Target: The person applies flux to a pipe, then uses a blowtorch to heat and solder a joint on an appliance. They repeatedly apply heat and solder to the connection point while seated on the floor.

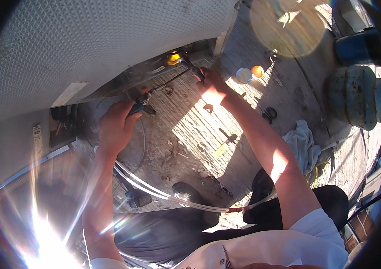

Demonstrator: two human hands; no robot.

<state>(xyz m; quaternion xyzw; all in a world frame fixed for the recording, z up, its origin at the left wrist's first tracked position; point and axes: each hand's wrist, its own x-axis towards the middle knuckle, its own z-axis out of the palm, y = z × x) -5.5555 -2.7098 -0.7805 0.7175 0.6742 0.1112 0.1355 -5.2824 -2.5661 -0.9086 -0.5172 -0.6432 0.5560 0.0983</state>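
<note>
My left hand (116, 123) is closed around the blue handle (135, 108) of a tool with a metal fitting at its front. From that fitting a thin dark tube (170, 81) slants up toward my right hand; its exact kind I cannot make out. My right hand (213, 87) grips a tool with a dark and red handle (197, 74), its tip reaching under the lower edge of a large metal appliance (123, 40). Beside that tip a bright yellow part (173, 57) shows in the gap. Shadow hides the details inside.
Pale hoses (168, 196) curve past my feet. A hammer (225, 144), scissors (269, 114), a round tin (244, 75) and an orange cap (257, 71) lie on the worn wooden floor. A cloth (302, 145), gas cylinder (352, 96) and blue bucket (359, 47) are at right.
</note>
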